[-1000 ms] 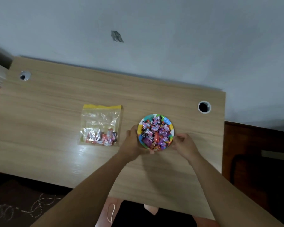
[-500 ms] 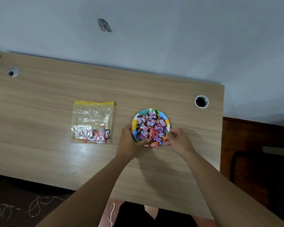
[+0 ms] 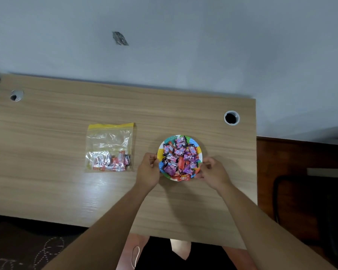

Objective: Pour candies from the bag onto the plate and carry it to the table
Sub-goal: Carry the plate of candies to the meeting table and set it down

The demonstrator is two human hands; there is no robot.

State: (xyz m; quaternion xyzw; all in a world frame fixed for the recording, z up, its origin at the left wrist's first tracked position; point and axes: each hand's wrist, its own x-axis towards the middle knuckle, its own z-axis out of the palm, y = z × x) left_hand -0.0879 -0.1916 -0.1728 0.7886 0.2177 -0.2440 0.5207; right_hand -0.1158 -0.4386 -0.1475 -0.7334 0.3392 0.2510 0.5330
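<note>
A small round plate with a multicoloured rim [image 3: 192, 141] sits on the wooden desk [image 3: 47, 188], heaped with wrapped candies [image 3: 179, 157] in purple, pink and red. My left hand [image 3: 147, 171] grips the plate's left edge and my right hand [image 3: 213, 172] grips its right edge. To the left lies a clear zip bag with a yellow top [image 3: 109, 147], flat on the desk, with a few candies left in its bottom.
The desk has two round cable holes, one at the far right [image 3: 231, 117] and one at the far left [image 3: 16, 95]. A grey wall rises behind the desk. Dark floor and a dark chair frame [image 3: 281, 191] lie to the right.
Both hands stay on the plate's edges; the fingers have closed further around the rim. The view has shifted slightly as my head moved.
</note>
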